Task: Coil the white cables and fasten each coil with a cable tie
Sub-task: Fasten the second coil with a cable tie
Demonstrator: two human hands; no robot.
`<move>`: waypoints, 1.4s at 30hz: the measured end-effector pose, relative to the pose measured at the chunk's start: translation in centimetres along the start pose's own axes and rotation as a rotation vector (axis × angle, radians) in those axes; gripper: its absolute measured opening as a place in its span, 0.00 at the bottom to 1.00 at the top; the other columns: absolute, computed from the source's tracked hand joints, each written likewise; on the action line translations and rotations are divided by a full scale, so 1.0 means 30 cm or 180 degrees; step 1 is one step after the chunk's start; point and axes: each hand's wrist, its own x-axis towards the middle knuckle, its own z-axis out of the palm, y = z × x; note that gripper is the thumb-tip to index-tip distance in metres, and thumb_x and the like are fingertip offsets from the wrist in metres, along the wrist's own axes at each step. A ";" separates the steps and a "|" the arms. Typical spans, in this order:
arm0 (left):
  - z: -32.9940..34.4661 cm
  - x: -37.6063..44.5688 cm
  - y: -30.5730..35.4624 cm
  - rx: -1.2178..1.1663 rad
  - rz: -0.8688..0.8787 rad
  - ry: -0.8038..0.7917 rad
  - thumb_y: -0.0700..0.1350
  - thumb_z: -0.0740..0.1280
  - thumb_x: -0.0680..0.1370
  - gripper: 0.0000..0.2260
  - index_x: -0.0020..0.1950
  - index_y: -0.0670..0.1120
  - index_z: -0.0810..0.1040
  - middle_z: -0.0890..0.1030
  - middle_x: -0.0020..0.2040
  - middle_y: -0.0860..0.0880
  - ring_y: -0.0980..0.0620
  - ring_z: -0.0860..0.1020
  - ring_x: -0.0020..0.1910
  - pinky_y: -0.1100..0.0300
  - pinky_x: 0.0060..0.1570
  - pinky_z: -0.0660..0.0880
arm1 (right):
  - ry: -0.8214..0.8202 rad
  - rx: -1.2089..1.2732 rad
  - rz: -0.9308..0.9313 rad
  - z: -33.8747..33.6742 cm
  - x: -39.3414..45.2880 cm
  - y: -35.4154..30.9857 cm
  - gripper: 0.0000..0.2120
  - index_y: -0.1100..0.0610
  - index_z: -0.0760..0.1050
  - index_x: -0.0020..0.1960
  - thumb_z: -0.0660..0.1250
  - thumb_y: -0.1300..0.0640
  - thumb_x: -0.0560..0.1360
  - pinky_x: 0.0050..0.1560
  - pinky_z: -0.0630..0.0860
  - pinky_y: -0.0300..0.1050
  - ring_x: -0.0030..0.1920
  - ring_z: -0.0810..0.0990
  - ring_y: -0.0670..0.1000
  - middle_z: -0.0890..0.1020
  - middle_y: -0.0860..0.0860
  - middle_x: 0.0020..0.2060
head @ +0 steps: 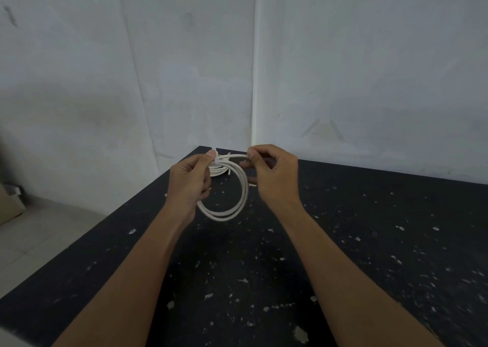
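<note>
Head camera looks down on your two forearms reaching over a black, paint-flecked desk. You hold a coil of white cable up above the desk, hanging as a loop between your hands. Your left hand grips the coil's left side, its fingers curled round the strands and the thumb pressed against a white cable tie wrapped at the top of the coil. Your right hand sits just right of the coil, its thumb and forefinger pinching a thin white strand at the coil's top; tie tail or cable, I cannot tell. Behind the coil, near the desk's far corner, more white cable lies on the desk.
</note>
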 end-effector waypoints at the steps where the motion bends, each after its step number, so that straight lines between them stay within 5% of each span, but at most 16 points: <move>1: -0.002 -0.001 -0.001 -0.0003 0.0014 -0.0019 0.48 0.71 0.81 0.12 0.38 0.48 0.82 0.62 0.27 0.52 0.54 0.57 0.25 0.59 0.27 0.53 | -0.0015 -0.0018 0.0020 -0.001 0.000 0.002 0.04 0.59 0.83 0.51 0.70 0.62 0.82 0.43 0.88 0.58 0.43 0.90 0.52 0.88 0.56 0.42; 10: 0.014 -0.014 0.003 -0.0171 0.0006 -0.0171 0.46 0.70 0.81 0.10 0.40 0.48 0.84 0.61 0.25 0.54 0.57 0.55 0.23 0.64 0.23 0.52 | -0.0992 -0.1560 -0.0663 -0.041 0.035 -0.024 0.08 0.53 0.86 0.57 0.70 0.51 0.83 0.51 0.83 0.50 0.46 0.84 0.45 0.87 0.46 0.46; 16: 0.014 -0.018 0.009 -0.0046 -0.0017 -0.0015 0.46 0.71 0.81 0.10 0.40 0.48 0.84 0.61 0.26 0.52 0.55 0.56 0.23 0.63 0.24 0.52 | -0.0822 -0.0495 0.0201 0.005 -0.005 -0.005 0.07 0.61 0.78 0.53 0.66 0.57 0.85 0.49 0.87 0.55 0.44 0.89 0.52 0.87 0.55 0.47; 21: 0.021 -0.018 0.009 -0.0095 -0.0036 -0.0001 0.46 0.69 0.81 0.12 0.37 0.49 0.83 0.63 0.26 0.52 0.55 0.57 0.22 0.63 0.24 0.52 | -0.0929 -0.0098 0.0435 0.041 -0.037 0.000 0.07 0.58 0.73 0.54 0.60 0.56 0.87 0.49 0.85 0.45 0.47 0.88 0.49 0.87 0.55 0.51; 23: 0.021 -0.016 0.013 -0.0213 -0.0056 0.0018 0.46 0.68 0.82 0.13 0.38 0.48 0.81 0.62 0.25 0.53 0.55 0.57 0.22 0.63 0.24 0.51 | -0.0999 -0.0204 0.0442 0.054 -0.038 -0.009 0.07 0.56 0.72 0.56 0.57 0.56 0.88 0.43 0.79 0.39 0.42 0.83 0.49 0.85 0.53 0.46; 27: 0.023 -0.022 0.017 -0.0322 -0.0086 0.0006 0.45 0.68 0.82 0.17 0.33 0.50 0.81 0.61 0.27 0.51 0.55 0.56 0.22 0.59 0.27 0.49 | -0.1230 -0.0295 0.0448 0.054 -0.024 -0.019 0.15 0.55 0.79 0.64 0.54 0.57 0.89 0.35 0.72 0.48 0.34 0.71 0.49 0.75 0.51 0.37; 33: 0.024 -0.024 0.016 -0.0165 -0.0034 -0.0383 0.48 0.67 0.83 0.13 0.39 0.51 0.83 0.64 0.28 0.52 0.56 0.58 0.23 0.64 0.23 0.53 | -0.0919 0.0035 0.0738 0.047 -0.031 -0.012 0.18 0.60 0.82 0.51 0.60 0.51 0.88 0.28 0.60 0.42 0.27 0.62 0.46 0.69 0.44 0.27; 37: 0.017 -0.024 0.012 -0.0051 -0.0023 -0.0469 0.48 0.67 0.83 0.10 0.45 0.52 0.86 0.65 0.28 0.53 0.56 0.58 0.23 0.64 0.23 0.53 | -0.1007 0.0037 0.0799 0.023 -0.036 -0.025 0.16 0.57 0.83 0.54 0.59 0.53 0.88 0.29 0.71 0.45 0.29 0.73 0.47 0.79 0.51 0.34; 39: 0.022 -0.027 0.012 -0.0017 0.0035 -0.0304 0.48 0.69 0.82 0.07 0.51 0.48 0.86 0.69 0.25 0.54 0.57 0.59 0.22 0.64 0.23 0.54 | -0.1183 0.0005 0.0747 0.016 -0.035 -0.035 0.15 0.59 0.83 0.61 0.59 0.54 0.88 0.37 0.82 0.47 0.36 0.84 0.50 0.87 0.53 0.45; 42: 0.030 -0.031 0.013 -0.0083 0.0111 -0.0066 0.48 0.71 0.80 0.08 0.49 0.45 0.86 0.71 0.24 0.54 0.57 0.61 0.20 0.64 0.22 0.56 | -0.1210 0.0457 0.0826 0.027 -0.038 -0.030 0.15 0.61 0.82 0.64 0.60 0.55 0.88 0.47 0.87 0.55 0.49 0.89 0.56 0.88 0.57 0.54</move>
